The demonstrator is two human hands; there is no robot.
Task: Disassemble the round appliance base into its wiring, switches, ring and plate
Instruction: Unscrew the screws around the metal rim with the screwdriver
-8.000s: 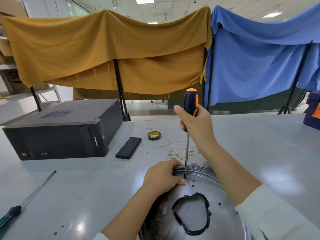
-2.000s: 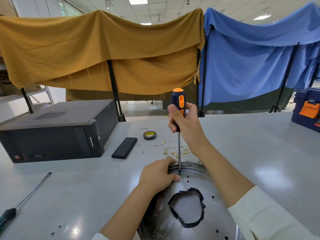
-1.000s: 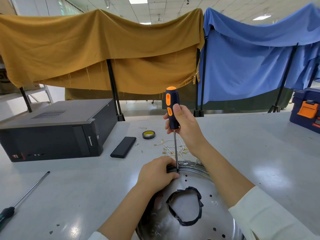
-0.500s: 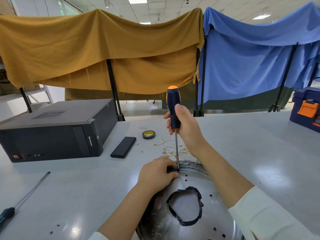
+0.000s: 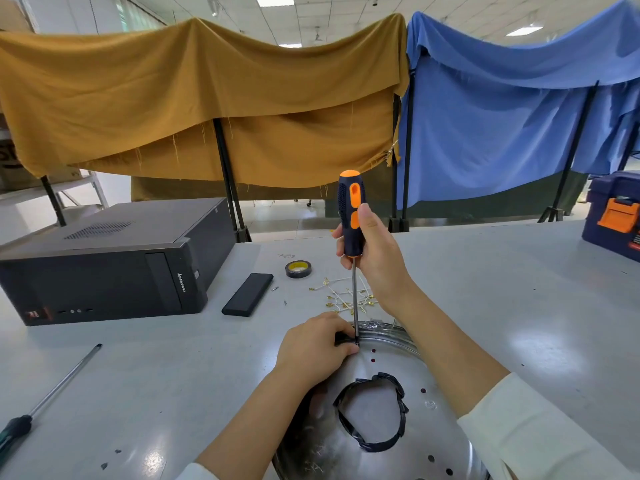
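While the round, shiny metal appliance base (image 5: 388, 441) lies on the grey table (image 5: 519, 306) directly in front of the person, the right hand (image 5: 375, 258) is wrapped firmly round the black-and-orange handle of a long-shafted screwdriver (image 5: 351, 216), held upright with its tip down at the far rim of the base. The left hand (image 5: 313, 351) rests on that rim, its fingers curled around a small dark part just beside the tip; what that part is cannot be made out, though it may be one of the switches or a clip. A black, crumpled ring of tape or gasket (image 5: 372, 410) edges the central opening of the plate. Beyond the base lies a loose scatter of white wires with brass terminals (image 5: 346, 296), which suggests the wiring is already out. The step in hand looks like undoing a fastener at the rim. Next, the driver needs steady downward pressure while turning, with the left hand bracing the part so it neither spins nor lets the tip slip onto the fingers. A second screwdriver with a dark green handle (image 5: 45, 400) lies well apart at the left.
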